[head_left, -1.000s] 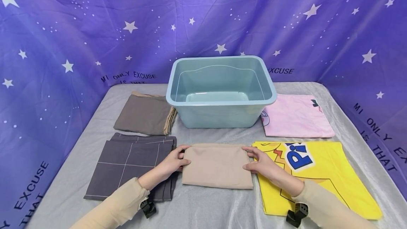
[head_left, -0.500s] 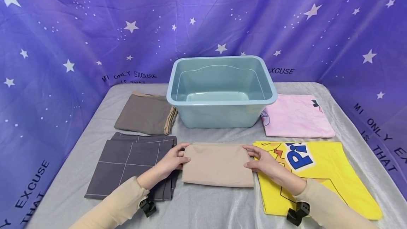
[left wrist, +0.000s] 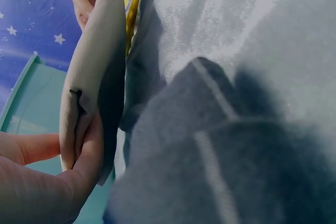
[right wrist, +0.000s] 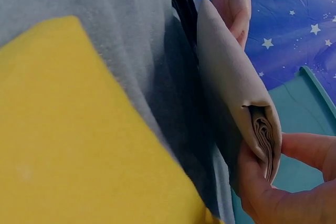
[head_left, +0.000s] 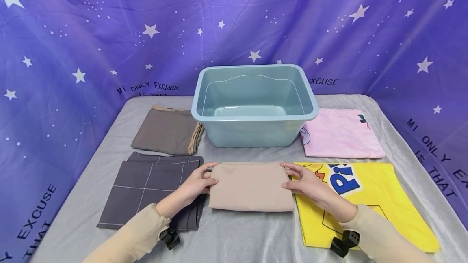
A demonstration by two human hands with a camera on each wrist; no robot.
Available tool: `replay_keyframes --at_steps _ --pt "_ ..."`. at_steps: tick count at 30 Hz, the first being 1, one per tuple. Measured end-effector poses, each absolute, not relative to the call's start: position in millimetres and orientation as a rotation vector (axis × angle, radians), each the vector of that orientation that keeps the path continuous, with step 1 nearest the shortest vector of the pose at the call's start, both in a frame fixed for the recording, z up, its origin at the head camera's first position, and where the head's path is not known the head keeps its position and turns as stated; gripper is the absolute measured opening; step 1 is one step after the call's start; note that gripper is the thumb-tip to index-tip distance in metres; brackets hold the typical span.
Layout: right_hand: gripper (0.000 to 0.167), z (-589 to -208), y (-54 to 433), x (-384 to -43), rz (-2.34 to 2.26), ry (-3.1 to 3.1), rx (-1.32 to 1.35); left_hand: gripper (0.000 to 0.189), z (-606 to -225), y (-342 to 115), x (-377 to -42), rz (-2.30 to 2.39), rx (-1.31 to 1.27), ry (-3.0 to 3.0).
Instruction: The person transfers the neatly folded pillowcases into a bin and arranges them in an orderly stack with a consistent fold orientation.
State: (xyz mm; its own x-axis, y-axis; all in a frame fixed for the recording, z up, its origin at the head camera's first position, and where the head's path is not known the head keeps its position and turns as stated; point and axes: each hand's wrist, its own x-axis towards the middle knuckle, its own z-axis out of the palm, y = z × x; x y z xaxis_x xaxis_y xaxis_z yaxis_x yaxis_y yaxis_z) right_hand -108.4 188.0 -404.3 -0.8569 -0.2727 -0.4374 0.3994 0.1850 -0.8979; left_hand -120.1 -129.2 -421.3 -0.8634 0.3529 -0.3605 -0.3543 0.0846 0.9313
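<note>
Beige folded cloth (head_left: pixel 252 188) at front centre of the grey-covered worktop (head_left: pixel 248 238), between your two hands. Your left hand (head_left: pixel 193 186) pinches its left end, thumb on one face, fingers on the other. Your right hand (head_left: pixel 310 188) grips the right end the same way; both sets of fingers clamped on the cloth. Both wrist views show its shaded underside; whether the whole bundle is clear of the surface, cannot tell. Right wrist view: layers packed tight inside the fold at the end you hold.

Pale blue-green tub (head_left: pixel 252 133) upright just behind the beige cloth, apart from it in the head view, its mouth facing up. To your left, a dark grey cloth (head_left: pixel 142 198) with white grid lines, folded, partly under your left forearm as you see it. Behind that, a brown cloth (head_left: pixel 164 131) with tan edges, folded, beside the tub. To your right, a yellow cloth (head_left: pixel 387 190) with blue lettering, your right forearm passing over it. Behind that, a pink cloth (head_left: pixel 343 133), its left part hidden by the tub. Purple curtain (head_left: pixel 219 19) with white stars at the back.
</note>
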Motion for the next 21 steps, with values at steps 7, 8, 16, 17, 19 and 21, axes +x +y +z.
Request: replay_keyframes --at_steps 7,8,16,17,19,21 --pt "0.068 -396.8 189.2 -108.9 -1.711 1.975 0.103 0.053 -415.9 -130.1 -119.4 1.856 0.0 1.851" --pt "0.068 -395.9 189.3 -108.9 -1.715 1.975 0.099 0.053 -415.2 -130.2 -119.5 1.858 0.002 1.848" --pt "0.07 -389.5 192.0 -108.9 -1.754 1.959 0.055 0.052 -407.7 -130.0 -119.6 1.878 0.012 1.839" --pt "0.07 -388.4 192.4 -108.8 -1.759 1.959 0.049 0.052 -406.9 -129.9 -119.6 1.882 0.01 1.839" --pt "0.07 -386.1 193.3 -108.4 -1.765 1.962 0.035 0.052 -405.1 -129.5 -119.7 1.892 0.015 1.838" --pt "0.07 -383.8 194.1 -108.1 -1.767 1.971 0.026 0.052 -402.7 -129.2 -119.9 1.898 0.023 1.838"
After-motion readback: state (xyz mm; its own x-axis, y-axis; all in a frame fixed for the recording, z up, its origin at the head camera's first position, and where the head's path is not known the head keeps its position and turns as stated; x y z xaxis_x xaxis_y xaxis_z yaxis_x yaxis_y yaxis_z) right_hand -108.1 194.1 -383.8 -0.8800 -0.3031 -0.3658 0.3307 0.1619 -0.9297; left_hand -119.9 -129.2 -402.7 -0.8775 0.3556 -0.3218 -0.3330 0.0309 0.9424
